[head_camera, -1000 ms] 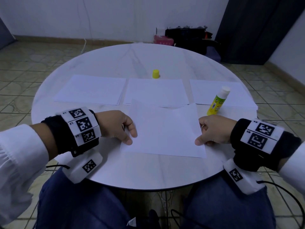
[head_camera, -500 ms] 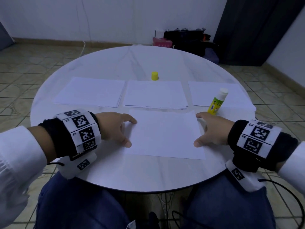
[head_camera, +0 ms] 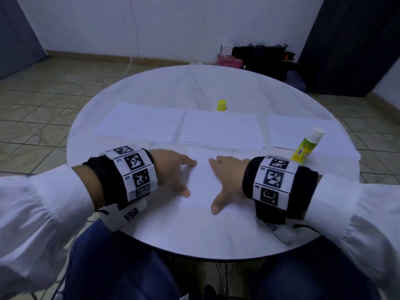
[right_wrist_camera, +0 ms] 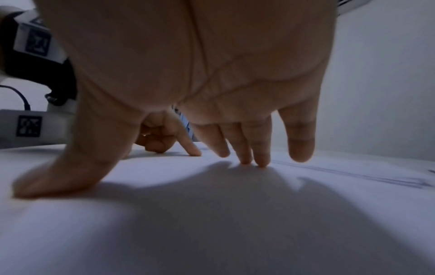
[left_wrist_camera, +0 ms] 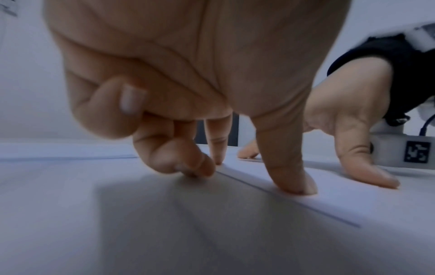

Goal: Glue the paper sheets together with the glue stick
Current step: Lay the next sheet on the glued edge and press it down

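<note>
We see both hands on a single paper sheet (head_camera: 201, 180) lying at the near middle of the round white table (head_camera: 194, 232). The left hand (head_camera: 171, 169) rests at the sheet's left edge: from its wrist view the thumb and forefinger press down on the paper, while the other fingers curl under the palm and hold nothing. The right hand (head_camera: 227, 176) lies spread on the sheet, fingers straight and relaxed, thumb and fingertips pressing flat (its little finger seems lifted just off the paper). The right part of the sheet is hidden under that hand and its wrist band, so we cannot make out its right edge.

Beyond the hands three stacks of paper lie in a row: a left stack (head_camera: 138, 124), a middle stack (head_camera: 220, 131) and a right stack (head_camera: 300, 133). How many sheets each holds is too fine to tell. The glue stick (head_camera: 307, 146) stands uncapped and tilted at the near edge of the right stack, its base cut off behind the right wrist band. Its yellow cap (head_camera: 221, 105) stands apart, just beyond the middle stack.
</note>
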{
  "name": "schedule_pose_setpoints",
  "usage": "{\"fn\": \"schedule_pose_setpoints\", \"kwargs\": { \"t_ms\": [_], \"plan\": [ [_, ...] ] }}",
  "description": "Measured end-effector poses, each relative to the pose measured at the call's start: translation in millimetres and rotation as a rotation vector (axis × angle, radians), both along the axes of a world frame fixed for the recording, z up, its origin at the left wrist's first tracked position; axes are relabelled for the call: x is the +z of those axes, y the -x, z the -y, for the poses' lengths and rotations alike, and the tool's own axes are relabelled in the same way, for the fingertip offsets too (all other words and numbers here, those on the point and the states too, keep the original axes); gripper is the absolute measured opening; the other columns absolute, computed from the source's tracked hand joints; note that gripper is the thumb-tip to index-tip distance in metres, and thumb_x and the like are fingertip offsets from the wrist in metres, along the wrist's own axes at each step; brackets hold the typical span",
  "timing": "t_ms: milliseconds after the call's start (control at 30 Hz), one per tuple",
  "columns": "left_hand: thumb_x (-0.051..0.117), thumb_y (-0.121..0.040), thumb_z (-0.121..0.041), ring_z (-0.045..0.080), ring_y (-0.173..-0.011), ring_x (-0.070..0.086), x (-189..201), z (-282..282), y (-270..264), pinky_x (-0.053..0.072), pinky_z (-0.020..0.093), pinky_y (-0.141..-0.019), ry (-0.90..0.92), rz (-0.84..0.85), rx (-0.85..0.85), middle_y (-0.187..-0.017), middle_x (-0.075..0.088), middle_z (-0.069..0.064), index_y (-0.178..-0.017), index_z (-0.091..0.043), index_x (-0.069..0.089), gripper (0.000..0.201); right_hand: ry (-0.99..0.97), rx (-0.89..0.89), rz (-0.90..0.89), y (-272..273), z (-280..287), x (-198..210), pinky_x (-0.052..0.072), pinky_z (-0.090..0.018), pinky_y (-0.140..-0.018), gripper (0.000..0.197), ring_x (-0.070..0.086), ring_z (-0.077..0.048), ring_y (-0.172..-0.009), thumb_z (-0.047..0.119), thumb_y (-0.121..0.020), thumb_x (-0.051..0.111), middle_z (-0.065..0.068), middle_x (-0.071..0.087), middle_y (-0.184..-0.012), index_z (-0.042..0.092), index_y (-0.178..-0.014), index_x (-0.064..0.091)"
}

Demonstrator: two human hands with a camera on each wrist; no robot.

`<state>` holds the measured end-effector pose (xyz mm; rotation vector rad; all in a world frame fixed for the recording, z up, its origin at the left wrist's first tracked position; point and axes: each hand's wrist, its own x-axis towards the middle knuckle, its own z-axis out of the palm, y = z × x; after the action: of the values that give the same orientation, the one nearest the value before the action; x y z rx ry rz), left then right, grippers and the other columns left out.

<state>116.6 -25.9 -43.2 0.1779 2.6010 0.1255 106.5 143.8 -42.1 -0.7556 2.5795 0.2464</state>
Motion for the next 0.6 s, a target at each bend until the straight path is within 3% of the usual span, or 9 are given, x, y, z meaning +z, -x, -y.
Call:
{"fn": "schedule_pose_setpoints", "kwargs": {
  "t_ms": [67,167,267,367,500,600],
  "plan": [
    [0.071,-0.076,-0.053,0.016,-0.102,0.052,-2,1,1,0.034,0.023,-0.080,-0.003,0.002,0.004,-0.114,0.060,-0.002,-0.149,-0.035,0.022,0.090,-0.015,-0.006,0.051,4,-15,2,0.024,-0.037,-0.112,0.118,0.018,-0.023,-0.143,0.056,-0.064,0.078,-0.008,0.013,-0.156,0.011,-0.149,0.010],
    [0.072,-0.076,-0.053,0.016,-0.101,0.051,-3,2,1,0.034,0.023,-0.082,-0.017,0.014,0.019,-0.101,0.053,-0.008,-0.149,-0.036,0.023,0.090,-0.046,-0.065,0.130,10,-52,4,0.013,-0.031,-0.117,0.127,0.001,-0.019,-0.147,0.051,-0.065,0.079,-0.005,-0.010,-0.159,0.010,-0.151,-0.004],
    [0.071,-0.076,-0.054,0.013,-0.091,0.048,-2,1,3,0.034,0.023,-0.078,0.014,0.026,0.003,-0.105,0.061,-0.005,-0.149,-0.035,0.022,0.089,-0.046,-0.151,0.172,11,-88,4,0.009,-0.026,-0.116,0.133,-0.006,-0.015,-0.146,0.048,-0.063,0.082,-0.002,-0.019,-0.157,0.011,-0.150,-0.012],
    [0.071,-0.074,-0.058,0.014,-0.093,0.050,7,-7,3,0.037,0.025,-0.078,0.143,0.033,-0.071,-0.113,0.063,-0.002,-0.148,-0.033,0.025,0.090,-0.038,-0.193,0.188,11,-106,4,0.005,-0.025,-0.116,0.133,-0.009,-0.015,-0.146,0.046,-0.064,0.082,-0.003,-0.021,-0.157,0.010,-0.150,-0.014],
    [0.069,-0.061,-0.074,0.021,-0.115,0.050,26,-31,14,0.044,0.033,-0.095,0.407,-0.088,-0.201,-0.129,0.044,-0.001,-0.138,-0.029,0.044,0.093,-0.084,-0.173,0.163,13,-104,2,0.009,-0.028,-0.118,0.135,-0.004,-0.018,-0.147,0.049,-0.063,0.082,-0.006,-0.018,-0.157,0.007,-0.150,-0.012],
    [0.060,-0.055,-0.086,0.024,-0.127,0.044,24,-69,26,0.039,0.039,-0.104,0.272,-0.218,-0.310,-0.139,0.043,0.000,-0.139,-0.021,0.041,0.108,-0.122,-0.159,0.123,15,-97,3,0.021,-0.036,-0.116,0.133,0.011,-0.024,-0.145,0.049,-0.058,0.084,-0.010,-0.005,-0.158,0.004,-0.150,-0.002]
  ]
}}
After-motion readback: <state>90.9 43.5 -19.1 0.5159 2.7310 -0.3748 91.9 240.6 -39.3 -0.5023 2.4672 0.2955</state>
